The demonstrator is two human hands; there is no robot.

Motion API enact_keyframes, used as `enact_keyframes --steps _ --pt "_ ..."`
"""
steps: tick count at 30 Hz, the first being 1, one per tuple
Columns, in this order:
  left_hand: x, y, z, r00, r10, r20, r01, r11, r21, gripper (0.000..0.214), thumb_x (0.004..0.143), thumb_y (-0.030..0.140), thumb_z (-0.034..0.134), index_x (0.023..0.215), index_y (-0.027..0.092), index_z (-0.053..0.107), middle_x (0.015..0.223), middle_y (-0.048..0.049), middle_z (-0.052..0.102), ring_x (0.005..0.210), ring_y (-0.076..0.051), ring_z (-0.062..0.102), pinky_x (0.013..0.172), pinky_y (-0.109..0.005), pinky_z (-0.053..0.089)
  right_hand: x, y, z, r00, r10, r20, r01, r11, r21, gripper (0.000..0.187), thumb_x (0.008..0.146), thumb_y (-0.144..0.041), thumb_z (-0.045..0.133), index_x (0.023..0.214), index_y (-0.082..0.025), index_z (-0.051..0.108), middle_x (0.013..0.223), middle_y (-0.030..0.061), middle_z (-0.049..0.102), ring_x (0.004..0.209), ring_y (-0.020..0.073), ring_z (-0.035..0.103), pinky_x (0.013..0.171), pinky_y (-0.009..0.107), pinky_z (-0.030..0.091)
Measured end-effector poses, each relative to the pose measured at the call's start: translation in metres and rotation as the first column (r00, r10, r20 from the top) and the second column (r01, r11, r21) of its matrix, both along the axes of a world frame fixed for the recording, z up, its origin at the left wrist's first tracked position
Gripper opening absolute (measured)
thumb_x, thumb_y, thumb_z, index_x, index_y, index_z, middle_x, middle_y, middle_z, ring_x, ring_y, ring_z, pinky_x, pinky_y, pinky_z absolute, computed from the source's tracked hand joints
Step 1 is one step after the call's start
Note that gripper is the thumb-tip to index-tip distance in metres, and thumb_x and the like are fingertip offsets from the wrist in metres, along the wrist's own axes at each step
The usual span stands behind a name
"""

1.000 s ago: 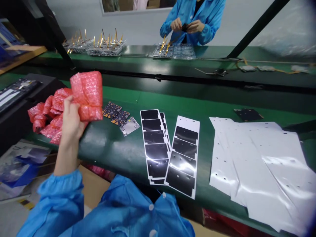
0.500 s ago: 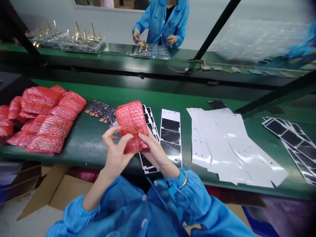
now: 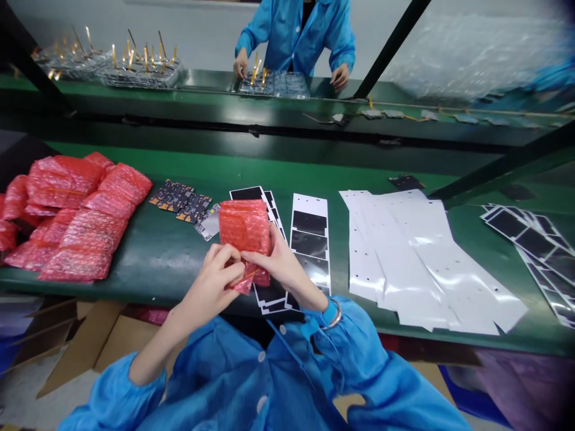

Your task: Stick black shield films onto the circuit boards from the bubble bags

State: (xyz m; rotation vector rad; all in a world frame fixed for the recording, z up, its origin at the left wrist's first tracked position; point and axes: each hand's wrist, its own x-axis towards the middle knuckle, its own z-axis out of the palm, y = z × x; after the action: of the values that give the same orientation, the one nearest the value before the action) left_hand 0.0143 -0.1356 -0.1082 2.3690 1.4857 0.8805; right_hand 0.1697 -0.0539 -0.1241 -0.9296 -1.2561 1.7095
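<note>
Both my hands are on a red bubble-wrap packet (image 3: pixel 245 224) held above the green bench. My left hand (image 3: pixel 222 269) has its fingers curled and pinches the packet's lower left part, where a loose flap hangs down. Along the right side my right hand (image 3: pixel 281 260) grips it, thumb across the front. What the packet contains is hidden. Beneath and behind it lie sheets of black stickers (image 3: pixel 274 296) on white backing. Dark circuit boards (image 3: pixel 182 200) and a board with a silvery patch (image 3: pixel 209 222) lie to the left of the packet.
Red bubble-wrap packets (image 3: pixel 85 224) are heaped on the left. Another sticker strip (image 3: pixel 309 242), white sheets (image 3: pixel 417 257) and more sticker sheets (image 3: pixel 530 245) lie to the right. Slanted dark posts (image 3: pixel 390 48) rise behind the bench. Across it, a co-worker (image 3: pixel 296 36) handles a clear tray (image 3: pixel 274 85).
The packet has tilted and come slightly lower, and a flap now hangs from its bottom. My left fingers have closed in on it. The co-worker's hands have moved apart.
</note>
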Motion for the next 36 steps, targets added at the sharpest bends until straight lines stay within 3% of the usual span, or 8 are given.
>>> enact_keyframes --steps 8,13,18,23,27,30,32,36 --pt "0.019 -0.006 0.014 0.825 0.329 -0.460 -0.226 0.937 0.267 0.015 0.089 0.014 0.054 0.099 0.020 0.064 0.086 -0.0116 0.063 0.082 -0.030 0.051 0.067 -0.041 0.036 -0.039 0.003 -0.004 0.947 -0.197 -0.256 0.118 0.949 -0.291 0.055 0.057 -0.029 0.089 0.101 -0.024 0.056 0.107 0.0023 0.074 0.099 0.0216 0.071 0.098 0.041 0.057" --pt "0.030 -0.005 0.007 0.873 0.207 -0.441 -0.098 0.961 0.257 0.011 0.086 0.015 0.061 0.093 0.023 0.067 0.083 -0.0099 0.059 0.080 -0.028 0.050 0.066 -0.039 0.035 -0.046 0.013 -0.001 0.921 -0.214 -0.324 0.093 0.932 -0.351 0.043 0.063 -0.038 0.085 0.098 -0.024 0.064 0.103 0.0033 0.077 0.103 0.0256 0.073 0.104 0.047 0.056" --pt "-0.014 -0.003 0.001 0.868 0.101 -0.486 0.076 0.940 0.331 0.011 0.084 0.015 0.063 0.079 0.025 0.061 0.080 -0.0045 0.057 0.075 -0.022 0.047 0.070 -0.037 0.035 -0.024 0.022 0.014 0.927 -0.186 -0.327 0.090 0.953 -0.288 0.043 0.060 -0.038 0.088 0.093 -0.023 0.065 0.101 0.0033 0.078 0.108 0.0271 0.072 0.105 0.046 0.056" --pt "-0.043 0.013 -0.005 0.953 0.282 -0.108 -0.218 0.889 0.403 0.035 0.083 0.047 0.071 0.098 0.023 0.049 0.088 -0.0035 0.053 0.081 -0.023 0.052 0.074 -0.038 0.044 -0.022 0.014 0.022 0.938 -0.160 -0.309 0.091 0.970 -0.227 0.048 0.065 -0.036 0.087 0.103 -0.024 0.061 0.109 0.0032 0.076 0.105 0.0244 0.072 0.101 0.043 0.058" --pt "-0.032 0.032 -0.022 0.901 0.413 0.134 -0.431 0.888 0.158 0.093 0.064 0.063 0.085 0.130 0.021 0.035 0.125 -0.0135 0.051 0.112 -0.031 0.060 0.090 -0.044 0.053 -0.033 0.006 0.021 0.939 -0.237 -0.247 0.207 0.968 -0.143 0.054 0.065 -0.035 0.088 0.107 -0.025 0.057 0.113 0.0046 0.071 0.105 0.0238 0.070 0.101 0.043 0.056" --pt "-0.027 0.045 -0.034 0.831 0.428 0.357 -0.445 0.895 -0.038 0.093 0.071 0.066 0.079 0.137 0.021 0.030 0.140 -0.0167 0.045 0.125 -0.030 0.057 0.106 -0.046 0.049 -0.038 0.006 0.016 0.952 -0.240 -0.190 0.228 0.970 -0.081 0.058 0.063 -0.037 0.089 0.108 -0.024 0.055 0.120 0.0071 0.068 0.108 0.0248 0.069 0.104 0.044 0.054" --pt "-0.025 0.050 -0.042 0.731 0.403 0.551 -0.391 0.909 -0.146 0.086 0.076 0.070 0.072 0.137 0.023 0.033 0.145 -0.0162 0.044 0.133 -0.028 0.053 0.114 -0.044 0.045 -0.040 0.008 0.010 0.954 -0.242 -0.176 0.237 0.970 -0.046 0.062 0.062 -0.038 0.089 0.110 -0.024 0.054 0.124 0.0080 0.067 0.113 0.0255 0.067 0.107 0.045 0.052" --pt "-0.022 0.052 -0.056 0.348 0.434 0.831 -0.242 0.898 -0.367 0.070 0.081 0.068 0.069 0.134 0.027 0.050 0.140 -0.0103 0.059 0.133 -0.026 0.057 0.114 -0.040 0.046 -0.046 0.010 -0.001 0.965 -0.220 -0.143 0.214 0.975 -0.051 0.063 0.060 -0.040 0.090 0.106 -0.024 0.051 0.124 0.0084 0.066 0.115 0.0257 0.066 0.110 0.045 0.051"
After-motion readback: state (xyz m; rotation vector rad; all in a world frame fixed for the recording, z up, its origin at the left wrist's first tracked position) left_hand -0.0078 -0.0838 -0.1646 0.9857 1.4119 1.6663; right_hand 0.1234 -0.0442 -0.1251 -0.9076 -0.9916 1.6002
